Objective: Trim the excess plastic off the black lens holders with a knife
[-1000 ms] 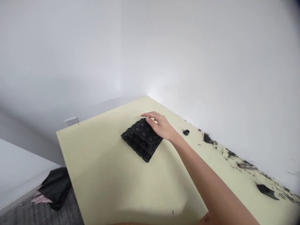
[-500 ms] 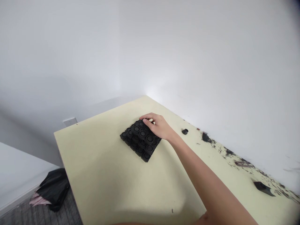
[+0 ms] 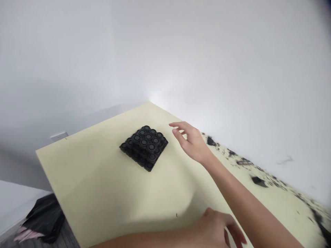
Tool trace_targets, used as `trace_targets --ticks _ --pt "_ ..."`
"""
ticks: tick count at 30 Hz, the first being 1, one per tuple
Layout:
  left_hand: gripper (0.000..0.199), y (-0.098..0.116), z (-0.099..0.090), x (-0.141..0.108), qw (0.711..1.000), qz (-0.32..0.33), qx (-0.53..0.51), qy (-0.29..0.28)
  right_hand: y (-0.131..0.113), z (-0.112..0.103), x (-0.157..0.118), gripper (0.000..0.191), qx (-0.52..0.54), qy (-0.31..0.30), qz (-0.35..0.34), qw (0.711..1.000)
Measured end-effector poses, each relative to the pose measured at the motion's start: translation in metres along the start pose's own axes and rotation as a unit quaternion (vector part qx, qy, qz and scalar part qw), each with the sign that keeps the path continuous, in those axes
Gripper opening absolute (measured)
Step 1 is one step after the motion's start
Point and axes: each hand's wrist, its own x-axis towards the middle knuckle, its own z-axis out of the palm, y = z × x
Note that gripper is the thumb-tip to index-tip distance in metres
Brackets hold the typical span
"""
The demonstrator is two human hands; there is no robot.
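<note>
A stepped, pyramid-like stack of black pieces with round ringed tops rests on the pale yellow table. To its right, my right hand hovers apart from it, thumb and fingers spread with nothing between them. My left hand is low in the view, reaching across to the right beneath my right forearm. Its fingers bend downward, apart from each other, and are partly cut off by the bottom edge; no object shows in them.
Black scraps and a dark angular piece lie along the white wall at the table's right side. A black bag with pink material sits on the floor at left. A wall socket is beyond the far left edge.
My right hand has let go of the stack's top and moved right. My left hand has come into view from below. The view has shifted right; the small black round part is now hidden.
</note>
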Motion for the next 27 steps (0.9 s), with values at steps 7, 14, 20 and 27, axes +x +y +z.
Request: trace_targets --ticks 7,14,20,27 --pt "0.054 0.003 0.001 0.004 0.995 -0.012 -0.071 -0.066 -0.002 -0.061 -0.147 0.032 -0.095 0.012 0.102 0.99" --pt "0.043 0.012 0.0 0.002 0.99 -0.082 0.004 -0.118 -0.009 -0.118 -0.317 0.037 -0.172 0.123 0.257 0.943" --pt "0.042 0.01 0.001 -0.001 0.982 -0.071 0.102 -0.143 -0.001 -0.136 -0.416 0.033 -0.182 0.258 0.417 0.852" --pt "0.044 0.008 0.008 -0.004 0.973 -0.031 0.192 -0.122 0.02 -0.105 -0.427 0.023 -0.24 0.165 0.384 0.876"
